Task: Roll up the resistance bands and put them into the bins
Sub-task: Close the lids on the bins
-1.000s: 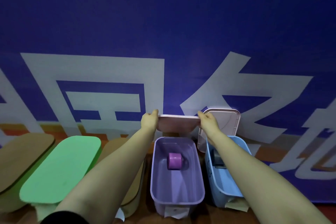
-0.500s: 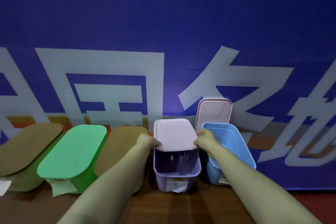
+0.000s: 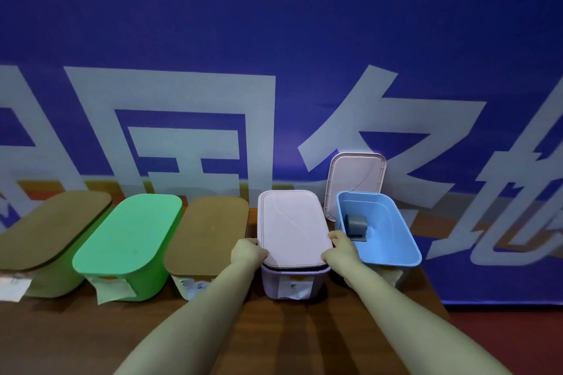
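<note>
Closing step: my left hand (image 3: 247, 251) and right hand (image 3: 339, 245), fingers curled, gripped the pale pink plastic lid (image 3: 292, 222) on the lilac plastic bin (image 3: 274, 281); I judged press-down next.

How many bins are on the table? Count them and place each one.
5, in one row left to right: brown-lidded bin, green bin, second brown-lidded bin, purple bin with its pink lid, open blue bin. More may sit off-frame.

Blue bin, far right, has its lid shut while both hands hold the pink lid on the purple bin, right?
No: the head view shows the blue bin open, a loose lid propped behind it. The left hand and right hand do hold the pink lid on the purple bin.
</note>
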`<state>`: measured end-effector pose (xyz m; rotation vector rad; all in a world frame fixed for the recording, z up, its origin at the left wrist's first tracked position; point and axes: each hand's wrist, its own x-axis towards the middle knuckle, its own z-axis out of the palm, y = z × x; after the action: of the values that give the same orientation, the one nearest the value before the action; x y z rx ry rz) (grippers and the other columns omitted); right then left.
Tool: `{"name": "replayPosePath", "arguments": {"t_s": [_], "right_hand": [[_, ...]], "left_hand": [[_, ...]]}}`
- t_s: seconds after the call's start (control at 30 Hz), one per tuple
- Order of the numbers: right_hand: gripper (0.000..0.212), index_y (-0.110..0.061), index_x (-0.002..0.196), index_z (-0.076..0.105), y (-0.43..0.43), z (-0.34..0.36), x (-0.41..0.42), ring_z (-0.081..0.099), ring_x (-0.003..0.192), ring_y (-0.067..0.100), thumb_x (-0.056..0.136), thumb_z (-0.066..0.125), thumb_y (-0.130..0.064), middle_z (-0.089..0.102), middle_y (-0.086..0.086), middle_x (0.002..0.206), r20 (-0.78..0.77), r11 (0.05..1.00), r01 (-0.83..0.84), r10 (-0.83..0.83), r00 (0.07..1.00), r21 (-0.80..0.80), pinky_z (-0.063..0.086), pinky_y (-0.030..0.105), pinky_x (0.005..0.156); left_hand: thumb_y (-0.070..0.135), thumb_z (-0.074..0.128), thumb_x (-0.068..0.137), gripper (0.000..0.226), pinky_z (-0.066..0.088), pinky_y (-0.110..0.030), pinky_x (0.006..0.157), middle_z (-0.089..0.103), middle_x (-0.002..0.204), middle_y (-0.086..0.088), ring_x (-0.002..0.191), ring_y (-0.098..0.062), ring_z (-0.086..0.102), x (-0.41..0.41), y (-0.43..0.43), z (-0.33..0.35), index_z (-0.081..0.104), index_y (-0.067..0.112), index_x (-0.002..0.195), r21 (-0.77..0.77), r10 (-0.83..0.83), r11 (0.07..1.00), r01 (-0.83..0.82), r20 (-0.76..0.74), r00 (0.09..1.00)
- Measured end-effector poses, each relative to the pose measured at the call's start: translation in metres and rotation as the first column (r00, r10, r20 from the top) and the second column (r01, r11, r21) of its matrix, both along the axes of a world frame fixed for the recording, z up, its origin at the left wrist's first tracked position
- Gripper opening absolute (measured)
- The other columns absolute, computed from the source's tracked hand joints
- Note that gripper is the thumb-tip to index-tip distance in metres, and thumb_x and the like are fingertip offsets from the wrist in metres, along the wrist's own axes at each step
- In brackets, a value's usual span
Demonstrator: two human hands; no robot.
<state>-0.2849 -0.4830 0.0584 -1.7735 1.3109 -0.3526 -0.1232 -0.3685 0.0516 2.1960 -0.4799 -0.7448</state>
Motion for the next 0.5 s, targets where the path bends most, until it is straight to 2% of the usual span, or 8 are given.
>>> {"name": "replayPosePath", "arguments": {"t_s": [0.2,0.37,0.5], "right_hand": [[0.051,-0.008,0.127,0.047,0.0059,0.0,-0.0059,0.051,0.115,0.029,0.079,0.054,0.005,0.054,0.013,0.129,0.0,1.0,0.008,-0.008,1.0,-0.023,0.045,0.034,0.096],[0.046,-0.007,0.123,0.048,0.0092,-0.0005,-0.0104,0.053,0.11,0.029,0.079,0.054,0.006,0.057,0.013,0.124,0.021,1.0,0.02,-0.02,1.0,-0.023,0.046,0.029,0.082],[0.043,-0.006,0.118,0.051,0.0093,0.0011,-0.0082,0.054,0.109,0.03,0.077,0.053,0.007,0.059,0.014,0.121,0.016,0.998,0.043,-0.042,0.999,-0.042,0.047,0.034,0.089]], "left_hand": [[0.005,0.059,0.081,0.036,0.051,-0.029,0.089,0.068,0.116,-0.01,0.106,-0.027,0.064,-0.0036,0.0029,-0.0035,0.067,0.009,0.116,-0.018,0.021,1.0,-0.021,-0.014,1.0],[0.005,0.057,0.083,0.031,0.049,-0.029,0.086,0.068,0.114,-0.011,0.106,-0.029,0.063,-0.0062,0.0014,-0.005,0.069,0.008,0.111,0.02,0.01,1.0,-0.01,0.028,1.0],[0.008,0.052,0.088,0.03,0.047,-0.03,0.09,0.064,0.121,-0.014,0.113,-0.031,0.059,-0.0066,-0.0011,0.0025,0.065,0.005,0.114,0.123,0.01,0.992,-0.024,0.114,0.993]]}}
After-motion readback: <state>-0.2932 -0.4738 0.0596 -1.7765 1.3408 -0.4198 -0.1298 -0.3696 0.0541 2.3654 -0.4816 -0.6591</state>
